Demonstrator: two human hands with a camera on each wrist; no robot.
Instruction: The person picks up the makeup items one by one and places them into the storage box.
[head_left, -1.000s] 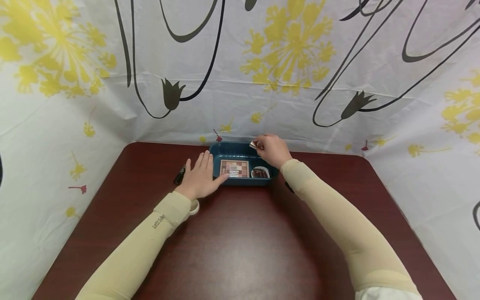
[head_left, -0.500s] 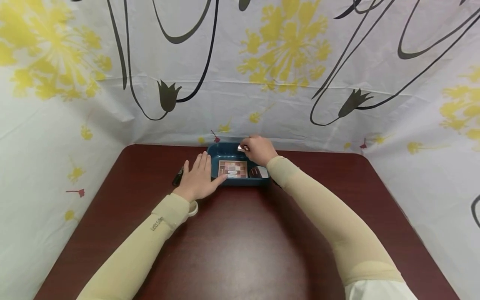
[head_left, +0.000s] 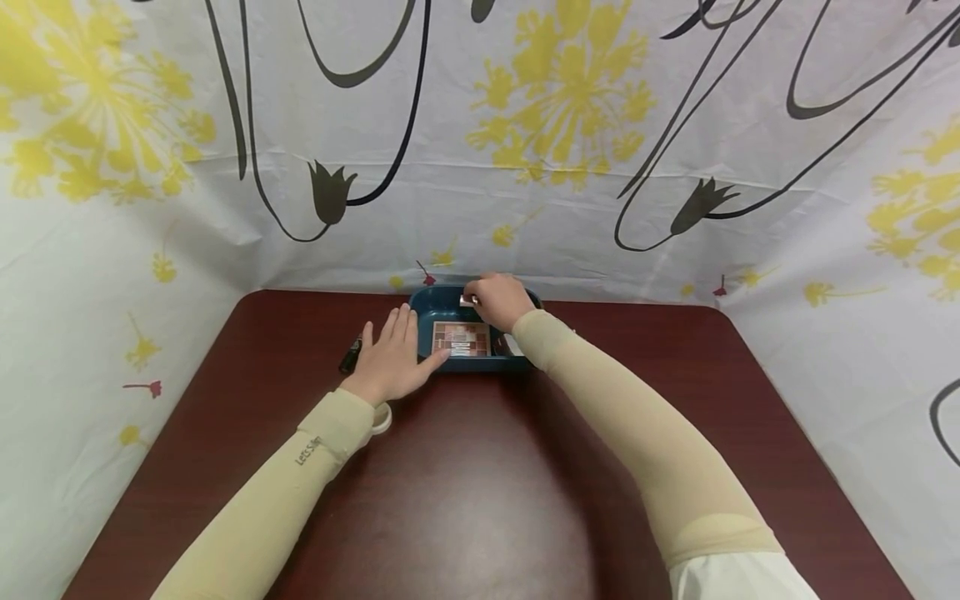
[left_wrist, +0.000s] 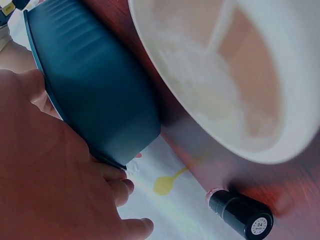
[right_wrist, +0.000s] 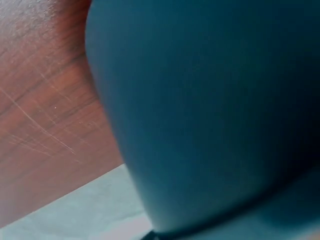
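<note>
My left hand (head_left: 390, 358) lies with straight fingers on the left rim of a dark teal tray (head_left: 480, 364). In the left wrist view the fingers lie along the edge of the tray (left_wrist: 95, 90). Over the tray's back part, my right hand (head_left: 501, 300) pinches a small, pale, shiny item (head_left: 468, 301) whose kind I cannot tell. Inside the tray lies an eyeshadow palette (head_left: 461, 337) in browns and pinks. To its right sits a dark and white item (head_left: 510, 344), partly hidden by the right arm.
A small black cosmetic tube (left_wrist: 240, 215) labelled 04 lies left of the tray. Beside the left wrist is a round white-rimmed item (left_wrist: 215, 75) with beige inside. A patterned white cloth (head_left: 585, 233) hangs behind the dark red table (head_left: 480, 500).
My right hand has moved left over the tray with the small pale item. The left hand stays on the rim. The whole view has shifted slightly.
</note>
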